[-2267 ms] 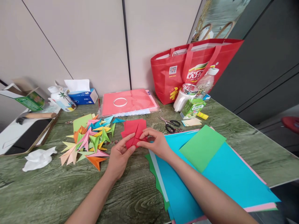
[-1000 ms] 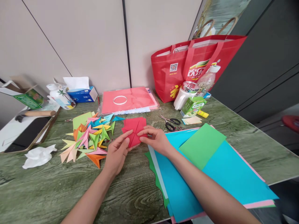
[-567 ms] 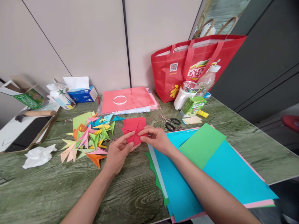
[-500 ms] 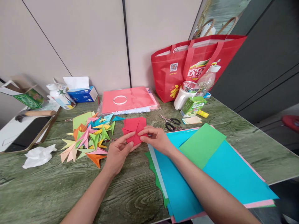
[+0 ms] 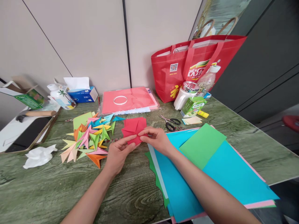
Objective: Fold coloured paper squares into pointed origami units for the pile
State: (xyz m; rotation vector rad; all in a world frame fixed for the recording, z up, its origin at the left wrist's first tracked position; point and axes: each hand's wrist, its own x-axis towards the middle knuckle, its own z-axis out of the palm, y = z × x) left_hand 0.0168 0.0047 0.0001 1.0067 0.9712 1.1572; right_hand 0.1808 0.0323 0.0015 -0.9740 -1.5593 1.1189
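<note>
Between my two hands is a small folded red paper [image 5: 133,140], creased into flaps, held just above the table. My left hand [image 5: 120,152] pinches its left and lower edge between thumb and fingers. On the right side, my right hand [image 5: 155,139] is closed on the same paper, thumb and index finger at its edge. Right behind it lie more red paper squares [image 5: 135,123], which partly merge with the held piece in colour. Left of my hands is a heap of folded paper pieces [image 5: 91,133] in orange, pink, green, yellow and blue.
Large blue sheets [image 5: 224,174] with a green sheet [image 5: 203,143] lie under my right forearm. Scissors [image 5: 170,122], a green box [image 5: 193,106], a white mug [image 5: 183,98] and a red bag [image 5: 173,81] stand beyond. Crumpled tissue [image 5: 39,156] and a hammer [image 5: 38,114] are left.
My left index finger has slid slightly right along the red paper, toward my right fingertips. The paper has tilted a little; everything else stays in place.
</note>
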